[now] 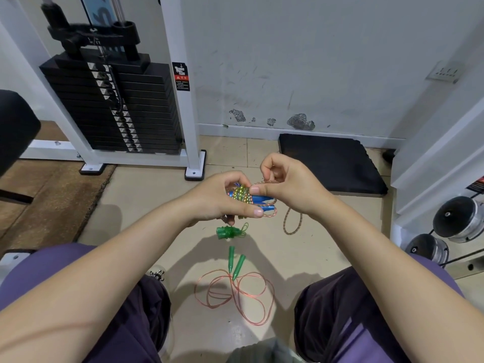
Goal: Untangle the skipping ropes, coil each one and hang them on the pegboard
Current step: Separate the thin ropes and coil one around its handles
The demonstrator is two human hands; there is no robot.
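Head view: both hands (262,195) curled around braided rope (242,193).

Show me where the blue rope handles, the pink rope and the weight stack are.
blue rope handles (259,199), head view, upper handle's middle.
pink rope (258,302), head view, floor loop strand.
weight stack (146,108), head view, plate fronts.

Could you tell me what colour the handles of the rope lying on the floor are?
Green handles, head view.
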